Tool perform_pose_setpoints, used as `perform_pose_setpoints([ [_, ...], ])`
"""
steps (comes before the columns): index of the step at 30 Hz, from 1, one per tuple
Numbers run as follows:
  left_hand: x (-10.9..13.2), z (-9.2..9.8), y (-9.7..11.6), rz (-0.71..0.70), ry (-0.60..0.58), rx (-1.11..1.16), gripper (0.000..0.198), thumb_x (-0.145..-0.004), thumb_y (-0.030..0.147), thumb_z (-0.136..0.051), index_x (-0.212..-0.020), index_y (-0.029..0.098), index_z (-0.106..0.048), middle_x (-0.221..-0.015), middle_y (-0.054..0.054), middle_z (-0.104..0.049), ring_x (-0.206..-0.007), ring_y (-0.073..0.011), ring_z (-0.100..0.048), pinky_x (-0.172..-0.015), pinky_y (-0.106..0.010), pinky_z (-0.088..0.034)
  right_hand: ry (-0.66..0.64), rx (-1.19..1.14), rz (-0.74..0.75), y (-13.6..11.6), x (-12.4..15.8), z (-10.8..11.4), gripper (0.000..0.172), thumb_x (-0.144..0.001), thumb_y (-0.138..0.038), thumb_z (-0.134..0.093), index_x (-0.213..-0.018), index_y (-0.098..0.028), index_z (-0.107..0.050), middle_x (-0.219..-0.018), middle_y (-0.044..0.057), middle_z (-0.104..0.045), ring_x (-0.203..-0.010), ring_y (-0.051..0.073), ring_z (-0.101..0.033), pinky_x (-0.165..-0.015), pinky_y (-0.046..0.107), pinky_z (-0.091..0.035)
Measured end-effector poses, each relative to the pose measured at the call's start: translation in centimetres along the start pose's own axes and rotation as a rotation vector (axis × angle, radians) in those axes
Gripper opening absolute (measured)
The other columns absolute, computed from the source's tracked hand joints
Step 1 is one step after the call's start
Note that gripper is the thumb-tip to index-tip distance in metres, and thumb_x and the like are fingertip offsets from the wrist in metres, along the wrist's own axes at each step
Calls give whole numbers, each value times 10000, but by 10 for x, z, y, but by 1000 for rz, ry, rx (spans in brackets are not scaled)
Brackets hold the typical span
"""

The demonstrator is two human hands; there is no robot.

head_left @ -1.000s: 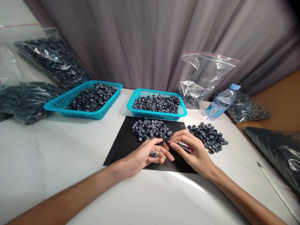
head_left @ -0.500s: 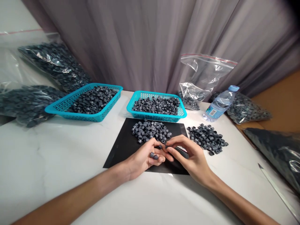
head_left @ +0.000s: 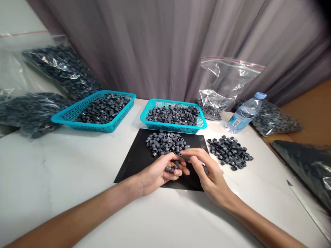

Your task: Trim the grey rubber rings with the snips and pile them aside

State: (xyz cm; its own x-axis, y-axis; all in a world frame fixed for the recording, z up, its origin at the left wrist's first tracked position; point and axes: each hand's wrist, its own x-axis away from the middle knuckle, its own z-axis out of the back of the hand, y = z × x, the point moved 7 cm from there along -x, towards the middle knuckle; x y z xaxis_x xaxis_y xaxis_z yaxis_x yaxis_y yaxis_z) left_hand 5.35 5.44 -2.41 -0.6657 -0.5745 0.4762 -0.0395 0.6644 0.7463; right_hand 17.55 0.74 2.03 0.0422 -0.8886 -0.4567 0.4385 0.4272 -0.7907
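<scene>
My left hand (head_left: 161, 172) is curled, palm up, over the black mat (head_left: 131, 162), with several small grey ring-shaped plastic pieces (head_left: 172, 168) held in its fingers. Close by on the right, my right hand (head_left: 208, 172) has thumb and forefinger apart with nothing visible between them. Its fingertips reach to the near edge of a heap of the same grey pieces (head_left: 165, 143) on the mat. Beneath the right hand lies a dark object with a pale marking, mostly covered.
Two turquoise baskets (head_left: 110, 128) (head_left: 172, 128) of grey pieces stand behind the mat. A second heap (head_left: 231, 151) lies right of it, before a water bottle (head_left: 244, 115). Filled plastic bags (head_left: 62, 69) (head_left: 219, 93) flank the white table. A thin pointed strip (head_left: 305, 206) lies at the right edge.
My right hand has drawn away from the left hand and its pinch has opened. Another grey piece now sits with those in the left hand.
</scene>
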Motion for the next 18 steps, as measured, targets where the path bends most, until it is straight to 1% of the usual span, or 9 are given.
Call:
perform_pose_setpoints([
  [2, -1, -1, -1, 19, -18, 0, 232, -880, 245, -497, -737, 108, -618, -697, -48, -624, -512, -48, -348, -437, -162, -159, 38, 103, 26, 3, -1, 1, 275, -1059, -269, -401, -1149, -242, -659, -1146, 78, -664, -1119, 231, -585, -983, 401, -461],
  [3, -1, -1, -1, 25, -28, -3, 228, -869, 250, -517, -729, 105, -622, -690, -47, -616, -515, -52, -345, -440, -168, -169, 35, 145, 32, 4, -2, 0, 272, -1058, -262, -399, -1141, -239, -656, -1150, 86, -652, -1125, 237, -576, -984, 411, -461],
  [6, 2, -5, 0, 23, -52, -15, 233, -837, 255, -547, -650, 125, -598, -611, -9, -545, -505, -65, -310, -464, -195, -223, -24, 204, 60, 7, -2, -8, 266, -1053, -247, -400, -1162, -246, -643, -1184, 103, -612, -1146, 248, -560, -993, 429, -476],
  [9, 3, -6, 3, -17, -56, -15, 337, -816, 259, -544, -504, 172, -450, -513, 34, -405, -488, -75, -251, -471, -221, -225, -53, 246, 80, 8, -1, -13, 269, -1047, -235, -409, -1190, -263, -635, -1214, 110, -579, -1163, 256, -552, -1005, 452, -489],
  [11, 3, -5, 7, -59, -48, -8, 419, -818, 271, -548, -459, 194, -348, -486, 50, -326, -484, -78, -223, -466, -230, -203, -59, 292, 85, 10, 0, -16, 254, -1034, -226, -439, -1181, -266, -642, -1224, 116, -558, -1155, 264, -553, -990, 468, -506],
  [12, 3, -5, 8, -76, -45, -4, 442, -821, 274, -553, -451, 197, -323, -484, 53, -307, -482, -78, -214, -464, -232, -195, -62, 313, 89, 11, 0, -17, 248, -1026, -220, -454, -1177, -266, -645, -1231, 120, -547, -1152, 267, -555, -980, 471, -517],
  [14, 2, -4, 9, -88, -46, 3, 445, -826, 270, -559, -455, 194, -326, -490, 58, -296, -474, -73, -191, -458, -236, -171, -68, 349, 98, 14, 1, -19, 239, -1009, -206, -479, -1170, -259, -648, -1247, 128, -526, -1159, 276, -554, -977, 479, -527],
  [18, 2, -6, 9, -74, -60, 22, 378, -835, 253, -548, -506, 186, -373, -513, 65, -302, -465, -62, -163, -447, -226, -143, -58, 376, 94, 17, 2, -20, 232, -989, -187, -494, -1178, -224, -622, -1229, 141, -520, -1137, 277, -574, -981, 479, -533],
])
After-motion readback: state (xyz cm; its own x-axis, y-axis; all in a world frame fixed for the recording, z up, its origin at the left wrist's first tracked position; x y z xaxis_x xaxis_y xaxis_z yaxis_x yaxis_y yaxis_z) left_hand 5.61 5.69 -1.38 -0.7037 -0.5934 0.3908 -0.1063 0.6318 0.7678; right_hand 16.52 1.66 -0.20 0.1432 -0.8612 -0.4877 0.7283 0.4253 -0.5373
